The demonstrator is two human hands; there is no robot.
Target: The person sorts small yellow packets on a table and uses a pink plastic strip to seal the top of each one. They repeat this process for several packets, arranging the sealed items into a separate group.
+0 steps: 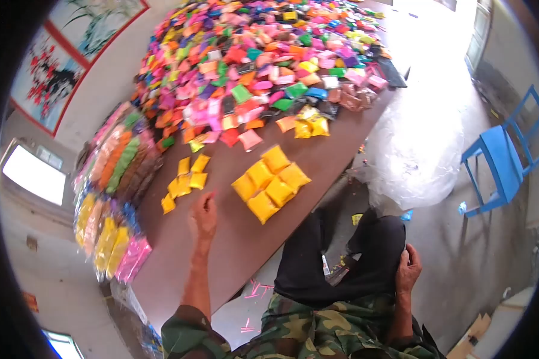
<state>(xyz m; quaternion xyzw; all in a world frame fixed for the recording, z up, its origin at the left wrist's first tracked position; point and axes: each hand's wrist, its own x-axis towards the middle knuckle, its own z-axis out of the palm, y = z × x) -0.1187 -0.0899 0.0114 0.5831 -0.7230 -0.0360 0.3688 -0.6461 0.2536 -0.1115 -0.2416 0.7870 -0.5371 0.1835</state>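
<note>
My left hand (pixel 203 216) is over the brown table, its fingers curled closed. It is nearest to a loose cluster of small yellow packets (pixel 183 182), just beyond it and to its left. To its right lies a neat block of several larger yellow packets (pixel 278 189) set side by side in rows. My right hand (pixel 408 268) hangs beside my right knee, off the table, with its fingers curled against the dark trouser leg. What either hand holds, if anything, cannot be made out.
A large heap of small coloured packets (pixel 239 93) covers the table's (pixel 179 269) far part. Clear bags of sorted packets (pixel 117 173) line its left edge. A big transparent plastic bag (pixel 419 149) and a blue chair (pixel 500 161) stand on the floor at right.
</note>
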